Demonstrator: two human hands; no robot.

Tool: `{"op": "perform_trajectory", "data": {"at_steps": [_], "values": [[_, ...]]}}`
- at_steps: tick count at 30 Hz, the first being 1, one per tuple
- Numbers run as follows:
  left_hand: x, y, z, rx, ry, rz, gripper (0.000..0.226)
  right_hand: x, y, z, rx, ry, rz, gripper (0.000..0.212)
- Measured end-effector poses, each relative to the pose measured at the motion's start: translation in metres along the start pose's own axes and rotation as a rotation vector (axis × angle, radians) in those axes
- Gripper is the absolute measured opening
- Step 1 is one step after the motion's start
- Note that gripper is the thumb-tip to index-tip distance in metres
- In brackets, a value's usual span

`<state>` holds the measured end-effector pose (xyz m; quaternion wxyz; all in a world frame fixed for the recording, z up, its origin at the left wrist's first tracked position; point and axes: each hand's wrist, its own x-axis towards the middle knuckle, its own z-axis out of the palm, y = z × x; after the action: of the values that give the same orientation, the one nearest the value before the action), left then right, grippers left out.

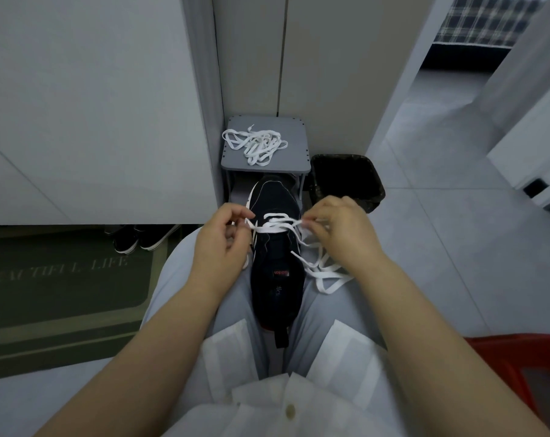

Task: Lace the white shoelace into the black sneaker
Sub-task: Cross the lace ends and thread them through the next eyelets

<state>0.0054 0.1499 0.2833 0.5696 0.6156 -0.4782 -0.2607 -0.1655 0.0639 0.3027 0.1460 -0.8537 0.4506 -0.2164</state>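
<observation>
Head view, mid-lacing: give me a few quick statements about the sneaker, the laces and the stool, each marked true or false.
1. The black sneaker lies between the person's thighs, toe pointing away. True.
2. Only the right hand holds the white shoelace. False: the left hand pinches it too, at the sneaker's other side.
3. A second loose lace lies heaped on the grey stool. True.
4. The black bin stands left of the stool. False: it stands to the stool's right.
</observation>
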Motion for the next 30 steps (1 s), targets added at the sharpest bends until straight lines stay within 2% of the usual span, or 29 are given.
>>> {"op": "perform_trajectory", "data": {"at_steps": [2,4,6,8,9,10,13,16,20,23,27,30], "values": [[0.002,-0.002,-0.001,0.053,0.003,0.032,0.015,0.002,-0.007,-0.011,0.358,0.098,0.146,0.009],[0.004,-0.005,-0.002,0.144,-0.002,0.097,0.012,0.004,-0.02,-0.03,0.83,0.172,0.259,0.015],[0.007,-0.007,-0.001,0.241,-0.007,0.171,0.014,0.004,-0.03,-0.051,1.318,0.227,0.27,0.02],[0.008,-0.01,0.0,0.295,-0.015,0.209,0.01,0.001,-0.034,-0.066,1.576,0.231,0.227,0.022],[0.008,-0.011,0.001,0.309,-0.018,0.223,0.006,0.0,-0.034,-0.07,1.54,0.215,0.222,0.022],[0.009,-0.012,0.001,0.321,-0.02,0.231,0.003,0.0,-0.033,-0.069,1.384,0.182,0.238,0.021],[0.009,-0.01,0.002,0.35,-0.02,0.227,0.009,0.0,-0.025,-0.047,0.614,-0.002,0.21,0.013],[0.007,-0.007,0.003,0.366,-0.032,0.209,0.01,-0.003,-0.016,-0.017,0.249,-0.149,0.179,0.008],[0.004,-0.004,0.002,0.376,-0.048,0.178,0.009,-0.004,-0.016,0.002,0.116,-0.117,0.282,0.011],[0.005,-0.003,0.001,0.371,-0.057,0.173,0.009,-0.002,-0.015,0.009,0.141,-0.087,0.331,0.009],[0.006,-0.004,0.002,0.37,-0.063,0.204,0.011,-0.001,-0.011,0.006,0.15,-0.082,0.292,0.008],[0.007,-0.005,0.001,0.376,-0.062,0.212,0.015,0.002,-0.011,-0.012,0.199,0.06,0.239,0.013]]}}
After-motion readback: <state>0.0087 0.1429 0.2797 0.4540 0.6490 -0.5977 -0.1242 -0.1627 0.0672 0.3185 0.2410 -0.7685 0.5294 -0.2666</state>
